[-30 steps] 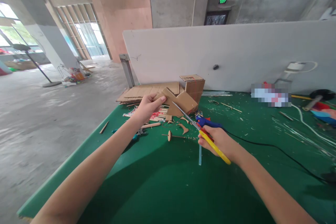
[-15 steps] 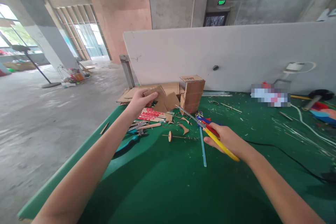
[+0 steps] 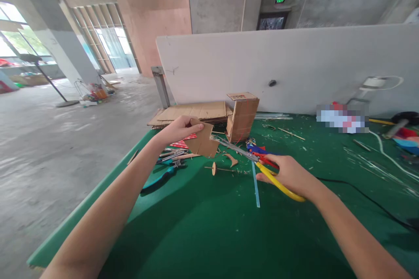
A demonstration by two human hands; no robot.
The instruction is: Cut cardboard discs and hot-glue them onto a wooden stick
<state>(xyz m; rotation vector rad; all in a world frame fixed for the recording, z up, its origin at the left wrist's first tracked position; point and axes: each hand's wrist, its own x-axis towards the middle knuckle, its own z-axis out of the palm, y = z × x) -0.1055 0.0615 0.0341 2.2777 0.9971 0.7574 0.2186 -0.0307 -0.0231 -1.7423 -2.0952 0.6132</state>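
A notched piece of brown cardboard (image 3: 203, 143) is pinched in my left hand (image 3: 183, 130), thumb on top, above the back left of the table. My right hand (image 3: 286, 173) grips scissors (image 3: 252, 156) by their red and yellow handles. Their blades point left, with the tips close to the cardboard's right edge; whether they touch it I cannot tell. Below lies a thin stick with a small cardboard disc (image 3: 214, 168) on it. A curved cardboard scrap (image 3: 231, 159) rests under the blades, and a pale blue strip (image 3: 255, 187) lies beneath the scissors.
An upright cardboard structure (image 3: 244, 117) stands behind the scissors. Flat cardboard sheets (image 3: 193, 111) are stacked at the back left. Teal-handled pliers (image 3: 162, 178) lie left of the disc. A black cable (image 3: 356, 192) crosses the green table (image 3: 209, 235) at right. A white partition (image 3: 294, 61) rises behind.
The cardboard in my left hand has turned and come lower and nearer, showing its notched side. The scissors' handles have spread, and their blades are now closer to the cardboard.
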